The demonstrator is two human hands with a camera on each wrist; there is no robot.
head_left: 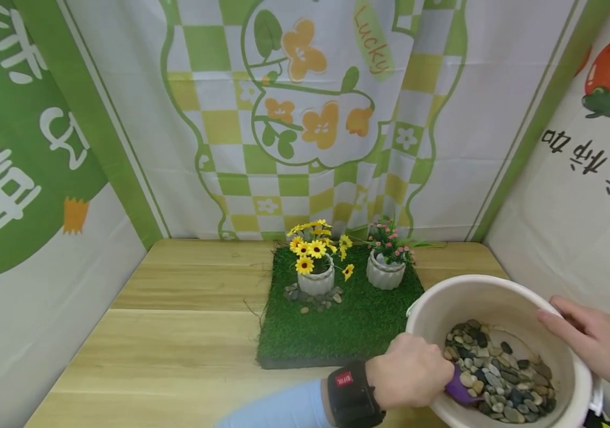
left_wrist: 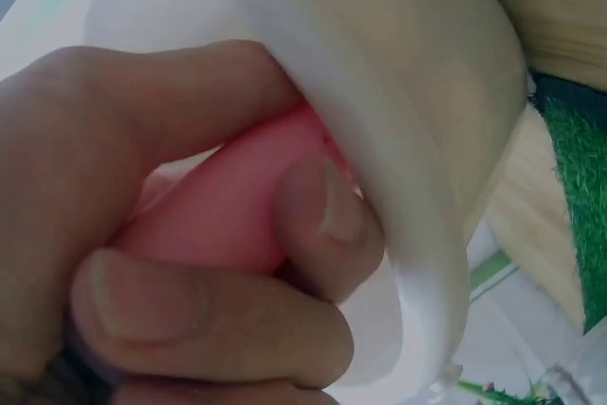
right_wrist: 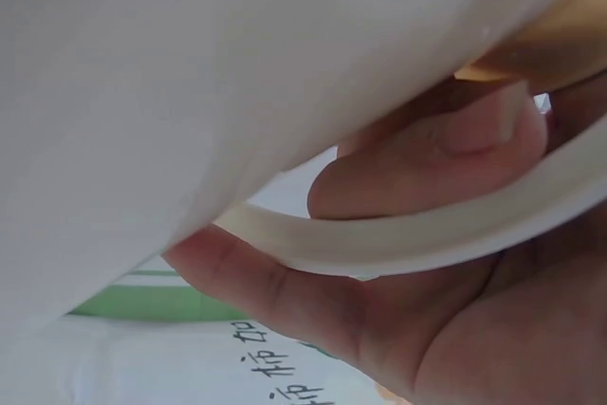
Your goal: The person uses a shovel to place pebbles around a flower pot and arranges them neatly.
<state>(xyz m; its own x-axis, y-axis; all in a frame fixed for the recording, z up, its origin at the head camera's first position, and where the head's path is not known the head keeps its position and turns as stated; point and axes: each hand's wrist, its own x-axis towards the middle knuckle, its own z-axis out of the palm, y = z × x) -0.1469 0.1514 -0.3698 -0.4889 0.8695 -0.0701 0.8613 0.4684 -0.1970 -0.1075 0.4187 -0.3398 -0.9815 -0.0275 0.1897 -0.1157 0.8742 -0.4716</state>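
Head view: from above, facing forward-down over table point(head_left: 176, 333). Wrist views: close-up, share bucket point(left_wrist: 455, 64).

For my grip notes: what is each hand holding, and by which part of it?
Left hand: scoop, by its handle. Right hand: bucket, at its rim; the exact grip there is unclear.
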